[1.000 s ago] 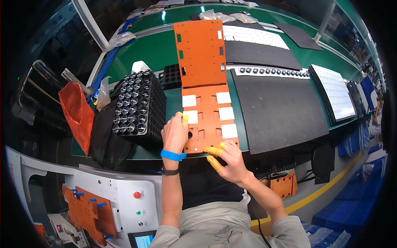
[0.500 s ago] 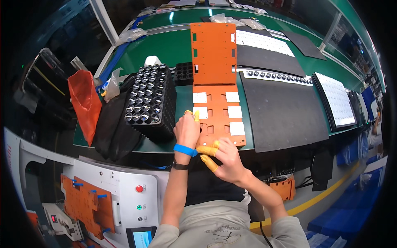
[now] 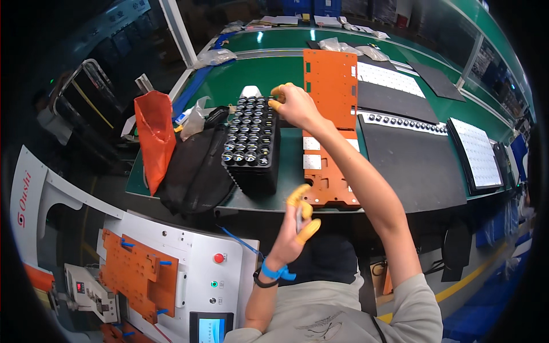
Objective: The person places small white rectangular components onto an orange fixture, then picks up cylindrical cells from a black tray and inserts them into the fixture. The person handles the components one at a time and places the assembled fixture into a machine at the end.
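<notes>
My right hand point(image 3: 297, 107), with yellow finger cots, reaches to the far right corner of a tall black tray stack point(image 3: 264, 178). Its fingertips are pinched at the end of the rows of shiny round lenses point(image 3: 246, 137); what lies between them is hidden. Low in front of the orange hinged fixture point(image 3: 331, 194), my left hand point(image 3: 293, 228) is curled, with a small greyish thing partly showing between its yellow-capped fingers. The fixture's lid point(image 3: 330, 86) stands raised. White square plates point(image 3: 312, 162) sit in its base, partly covered by my right forearm.
Right of the fixture lies a black mat point(image 3: 409, 166), with a strip of round lenses point(image 3: 406, 123) behind it. A stack of white sheets point(image 3: 476, 151) is farther right. A black bag point(image 3: 197, 171) and orange pouch point(image 3: 153, 137) lie left. A white machine point(image 3: 194, 246) stands at lower left.
My right hand has gone from the fixture's front edge to the far corner of the tray stack. My left hand has drawn back from the plates toward me. The view has shifted left.
</notes>
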Available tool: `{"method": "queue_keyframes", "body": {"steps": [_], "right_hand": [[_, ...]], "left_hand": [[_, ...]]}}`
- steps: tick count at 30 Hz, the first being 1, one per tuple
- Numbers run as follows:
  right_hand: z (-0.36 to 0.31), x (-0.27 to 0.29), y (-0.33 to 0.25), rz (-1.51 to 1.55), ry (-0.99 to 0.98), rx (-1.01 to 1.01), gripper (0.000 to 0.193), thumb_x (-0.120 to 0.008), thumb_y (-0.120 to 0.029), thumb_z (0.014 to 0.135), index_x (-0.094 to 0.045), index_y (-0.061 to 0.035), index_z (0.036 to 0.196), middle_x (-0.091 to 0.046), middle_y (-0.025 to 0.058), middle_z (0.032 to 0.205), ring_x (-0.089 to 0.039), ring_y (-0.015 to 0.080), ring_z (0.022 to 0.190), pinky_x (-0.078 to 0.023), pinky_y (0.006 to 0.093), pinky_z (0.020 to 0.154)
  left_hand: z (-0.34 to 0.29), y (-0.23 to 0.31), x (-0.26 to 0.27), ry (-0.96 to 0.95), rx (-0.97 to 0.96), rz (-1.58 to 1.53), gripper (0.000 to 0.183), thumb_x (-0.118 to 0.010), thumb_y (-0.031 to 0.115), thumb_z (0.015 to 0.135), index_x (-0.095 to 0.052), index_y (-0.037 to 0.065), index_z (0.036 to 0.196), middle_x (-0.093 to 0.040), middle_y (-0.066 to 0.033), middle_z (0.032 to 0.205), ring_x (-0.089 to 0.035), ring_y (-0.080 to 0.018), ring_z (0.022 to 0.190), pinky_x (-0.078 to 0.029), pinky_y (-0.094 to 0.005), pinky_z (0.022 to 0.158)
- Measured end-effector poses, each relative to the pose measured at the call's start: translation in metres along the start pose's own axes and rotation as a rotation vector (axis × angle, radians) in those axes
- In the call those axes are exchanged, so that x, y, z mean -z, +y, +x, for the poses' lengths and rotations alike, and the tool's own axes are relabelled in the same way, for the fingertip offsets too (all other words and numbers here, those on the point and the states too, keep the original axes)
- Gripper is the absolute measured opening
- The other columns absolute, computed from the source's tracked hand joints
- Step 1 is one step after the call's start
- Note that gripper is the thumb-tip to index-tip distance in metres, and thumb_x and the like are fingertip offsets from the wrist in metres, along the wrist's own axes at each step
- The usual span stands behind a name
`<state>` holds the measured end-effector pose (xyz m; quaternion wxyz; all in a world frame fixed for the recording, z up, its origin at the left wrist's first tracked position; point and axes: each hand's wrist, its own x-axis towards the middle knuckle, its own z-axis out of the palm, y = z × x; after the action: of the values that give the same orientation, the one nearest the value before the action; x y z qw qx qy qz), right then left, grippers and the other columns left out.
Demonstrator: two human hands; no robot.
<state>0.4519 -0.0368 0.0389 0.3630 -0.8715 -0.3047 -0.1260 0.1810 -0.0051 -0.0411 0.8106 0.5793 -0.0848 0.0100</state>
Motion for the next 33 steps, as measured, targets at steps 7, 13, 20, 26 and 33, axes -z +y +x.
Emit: {"method": "queue_keyframes", "body": {"steps": [7, 13, 20, 26, 33], "right_hand": [[0.013, 0.010, 0.006, 0.067, -0.089, -0.035, 0.032, -0.075, -0.022, 0.083, -0.070, -0.0017, 0.108, -0.073, 0.0149, 0.098, -0.070, 0.0301, 0.091, -0.054, 0.0403, 0.082], [-0.014, 0.016, -0.017, 0.441, 0.129, 0.017, 0.026, -0.073, -0.012, 0.084, -0.064, 0.0030, 0.103, -0.071, 0.0126, 0.093, -0.069, 0.0206, 0.088, -0.054, 0.0325, 0.081], [-0.119, 0.069, -0.084, 0.602, -0.033, 0.342, 0.032, -0.078, -0.005, 0.080, -0.065, 0.0003, 0.109, -0.069, 0.0083, 0.106, -0.066, 0.0165, 0.099, -0.052, 0.0309, 0.089], [-0.171, 0.072, -0.098, 0.539, -0.208, 0.456, 0.032, -0.080, -0.008, 0.079, -0.070, -0.0030, 0.109, -0.062, 0.0107, 0.104, -0.060, 0.0260, 0.097, -0.050, 0.0361, 0.083], [-0.191, 0.077, -0.082, 0.545, -0.290, 0.343, 0.037, -0.082, -0.012, 0.077, -0.070, -0.0034, 0.112, -0.059, 0.0103, 0.101, -0.057, 0.0264, 0.093, -0.048, 0.0363, 0.079]], "left_hand": [[-0.020, -0.010, 0.016, -0.347, 0.283, -0.765, 0.069, -0.051, 0.040, 0.101, -0.032, -0.004, 0.150, -0.049, -0.0025, 0.099, -0.043, -0.0093, 0.076, -0.038, -0.0230, 0.064], [-0.017, -0.007, 0.021, -0.078, 0.023, -0.630, 0.069, -0.060, 0.041, 0.098, -0.040, -0.005, 0.145, -0.060, -0.0168, 0.126, -0.060, -0.0151, 0.084, -0.050, -0.0268, 0.070], [-0.021, 0.018, 0.032, 0.164, -0.154, -0.514, 0.080, -0.072, 0.049, 0.088, -0.043, -0.005, 0.142, -0.059, -0.0223, 0.131, -0.067, -0.0276, 0.104, -0.057, -0.0302, 0.079], [-0.021, 0.035, 0.021, 0.358, -0.311, -0.448, 0.077, -0.070, 0.044, 0.090, -0.040, -0.002, 0.144, -0.051, -0.0202, 0.143, -0.057, -0.0267, 0.125, -0.046, -0.0410, 0.106], [-0.013, 0.027, 0.009, 0.196, -0.519, -0.531, 0.066, -0.075, 0.010, 0.087, -0.039, 0.006, 0.143, -0.035, -0.0239, 0.155, -0.038, -0.0416, 0.142, -0.035, -0.0505, 0.115]]}}
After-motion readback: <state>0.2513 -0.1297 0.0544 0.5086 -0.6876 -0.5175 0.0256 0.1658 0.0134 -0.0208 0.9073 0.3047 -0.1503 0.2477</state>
